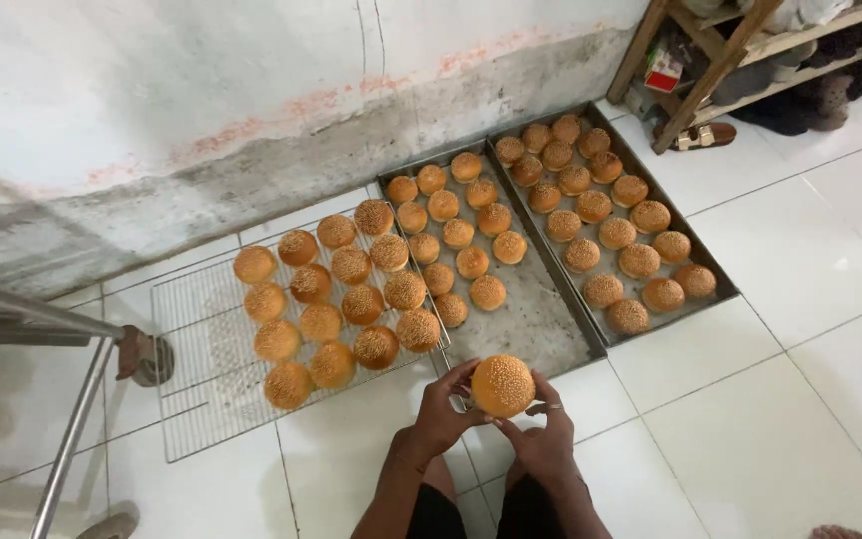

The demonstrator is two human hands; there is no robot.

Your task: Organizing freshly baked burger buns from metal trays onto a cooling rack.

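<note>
Head view: both hands, left hand [443, 414] and right hand [543, 439], hold one seeded bun [502, 385] between their fingers above the white floor [800, 399]. Just beyond lie a wire rack [202, 389] and two metal trays [541, 329] of buns.

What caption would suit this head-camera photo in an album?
Both hands, left hand and right hand, hold a sesame bun above floor-level baking trays and a wire rack.

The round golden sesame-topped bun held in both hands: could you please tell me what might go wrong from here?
1. The round golden sesame-topped bun sits only between the fingertips of the left hand and right hand, above the white tiled floor; it could slip.
2. Squeezing might dent it or shed seeds.
</note>
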